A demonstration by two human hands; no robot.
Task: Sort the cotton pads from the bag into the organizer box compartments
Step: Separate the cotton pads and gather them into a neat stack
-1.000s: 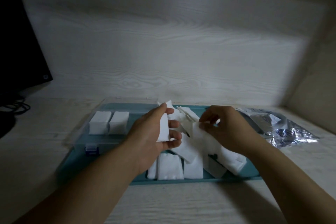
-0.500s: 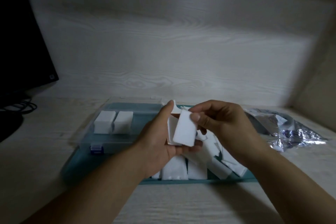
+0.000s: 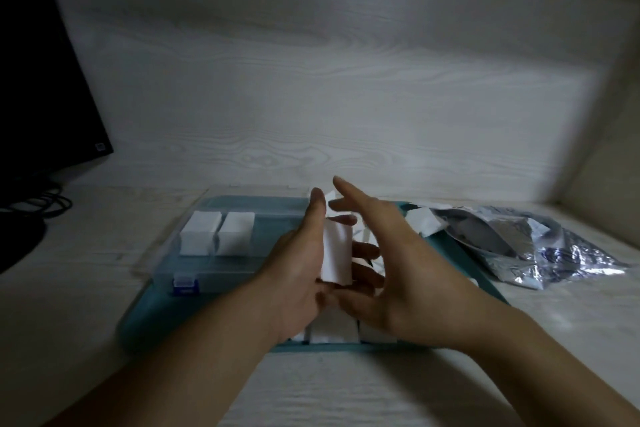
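Desk [image 3: 104, 305] roomy left | left hand [image 3: 298, 274] grips pads [image 3: 336, 253] (stacked) | right hand [image 3: 391, 270] splayed, holding nothing

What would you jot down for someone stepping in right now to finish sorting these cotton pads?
Left hand: holds a small stack of pads upright.
Right hand: open, fingers straight beside the stack, holding nothing.
Organizer box: on the teal tray; two compartments hold pad stacks.
Loose pads lie on the tray; foil bag lies right of it.
Left: put the held stack in a compartment, then sort the loose pads.
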